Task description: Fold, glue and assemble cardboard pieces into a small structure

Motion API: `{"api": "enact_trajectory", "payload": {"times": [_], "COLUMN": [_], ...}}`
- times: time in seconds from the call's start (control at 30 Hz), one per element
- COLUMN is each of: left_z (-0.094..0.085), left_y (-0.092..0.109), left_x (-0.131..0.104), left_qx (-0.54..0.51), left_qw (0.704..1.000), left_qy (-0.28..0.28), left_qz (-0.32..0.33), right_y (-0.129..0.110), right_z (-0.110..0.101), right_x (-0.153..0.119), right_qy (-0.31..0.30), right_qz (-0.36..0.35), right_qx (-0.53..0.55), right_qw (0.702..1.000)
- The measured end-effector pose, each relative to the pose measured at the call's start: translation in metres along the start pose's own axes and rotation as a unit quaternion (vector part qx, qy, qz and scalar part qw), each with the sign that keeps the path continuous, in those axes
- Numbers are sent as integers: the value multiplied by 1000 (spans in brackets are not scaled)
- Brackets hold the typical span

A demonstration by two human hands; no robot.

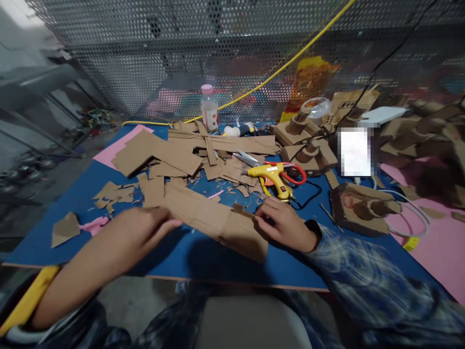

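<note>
We judge the work to be partway along: cutting has clearly been done, while the piece at hand looks unfinished. That piece, a long cardboard strip (214,215), lies slantwise on the blue worktop (290,271) in the centre of the frame, with a crease across it towards its right end and a small raised flap on its far edge. We see it joined to nothing.

At the strip's left side, our left hand (143,225) has thumb and forefinger close together against the near edge; we cannot tell whether they pinch it. At the right end, our right hand (278,220) has its fingers bent just beside the flap, and whether its grip is closed on the cardboard we cannot tell either.

As for what is done, a box-like cardboard piece with a tube (358,208) sits right of centre, and more tubed cardboard pieces (304,157) stand above it, in the upper right. Cut scraps (118,193) are strewn at centre left. What seems left is shaping and fixing the strip: the yellow glue gun (269,170) lies across the red-handled scissors (303,175) above our right hand, both out of our hands, and flat cardboard sheets (138,152) lie at upper left, not made up.
</note>
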State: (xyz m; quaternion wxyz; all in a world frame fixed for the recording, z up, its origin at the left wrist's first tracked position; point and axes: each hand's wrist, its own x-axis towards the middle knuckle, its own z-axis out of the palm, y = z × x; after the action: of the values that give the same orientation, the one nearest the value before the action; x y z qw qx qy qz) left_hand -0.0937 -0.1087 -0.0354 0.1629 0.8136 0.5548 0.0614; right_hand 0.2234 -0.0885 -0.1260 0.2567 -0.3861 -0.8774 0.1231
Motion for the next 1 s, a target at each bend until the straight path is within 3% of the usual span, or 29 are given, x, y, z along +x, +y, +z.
{"api": "enact_trajectory", "payload": {"times": [0.07,0.1,0.17,0.23,0.37,0.4,0.43,0.53,0.63,0.73,0.83,1.0], "left_z": [21,35,62,83,105,108,111,118,118,111,102,90], "left_y": [-3,-3,1,8,25,28,31,39,51,61,62,50], "left_x": [-21,-27,-33,-32,-23,-18,-14,1,12,17,24,42], "left_qx": [-22,-72,-209,-376,-623,-645,-648,-600,-499,-406,-368,-369], "left_qw": [994,991,971,905,701,669,660,721,814,889,917,925], "left_qy": [-83,-84,-32,51,200,225,238,247,252,201,153,81], "left_qz": [-64,-72,-113,-191,-282,-293,-296,-241,-156,-63,2,46], "right_y": [-2,-3,-3,-1,3,3,4,3,0,-4,-5,-6], "right_z": [2,3,4,5,5,5,5,6,6,5,7,16], "right_x": [-2,-3,-4,-4,-6,-6,-7,-10,-12,-12,-11,-11], "right_qy": [-6,-11,-21,-25,-26,-25,-24,-24,-27,-31,-33,-36], "right_qz": [8,9,7,-5,-34,-37,-39,-33,-28,-26,5,82], "right_qx": [28,37,42,34,29,32,35,40,34,46,100,174], "right_qw": [1000,999,999,999,999,998,998,998,999,998,994,981]}}
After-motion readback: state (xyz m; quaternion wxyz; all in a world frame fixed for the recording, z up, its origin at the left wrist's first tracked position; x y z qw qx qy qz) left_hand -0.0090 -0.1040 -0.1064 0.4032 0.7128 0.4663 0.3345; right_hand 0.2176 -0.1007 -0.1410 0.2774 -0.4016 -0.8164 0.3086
